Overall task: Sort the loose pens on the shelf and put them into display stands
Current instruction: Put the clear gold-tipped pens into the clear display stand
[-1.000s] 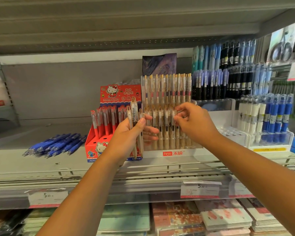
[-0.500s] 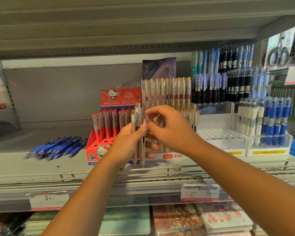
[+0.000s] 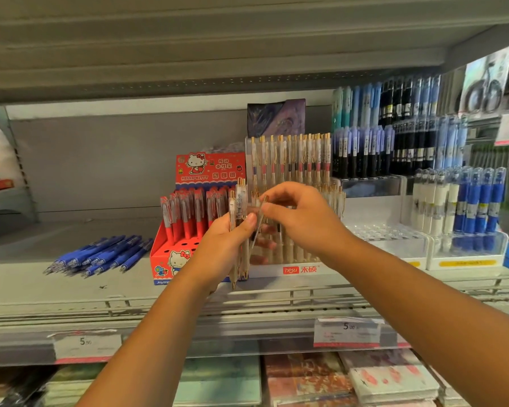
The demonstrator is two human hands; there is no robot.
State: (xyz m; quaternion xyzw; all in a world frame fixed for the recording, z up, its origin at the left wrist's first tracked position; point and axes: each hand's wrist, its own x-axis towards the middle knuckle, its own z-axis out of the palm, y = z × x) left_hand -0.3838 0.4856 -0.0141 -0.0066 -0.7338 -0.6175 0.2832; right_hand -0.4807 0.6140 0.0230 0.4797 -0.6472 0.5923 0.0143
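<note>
At mid-frame the left hand (image 3: 218,248) is clamped round an upright bundle of clear, gold-clipped plastic pens (image 3: 239,201). The right hand (image 3: 303,221), just right of it, pinches a single slanted pen (image 3: 259,221) between thumb and fingertips at the bundle's edge. The step looks to be drawing that pen free. It is best lifted straight along its length so its clip does not snag its neighbours, then lowered tip-first into a free hole of the clear tiered plastic display stand (image 3: 300,270) directly behind both hands. The loose blue plastic pens (image 3: 100,257) lie well apart at centre left on the grey metal shelf (image 3: 27,289).
</note>
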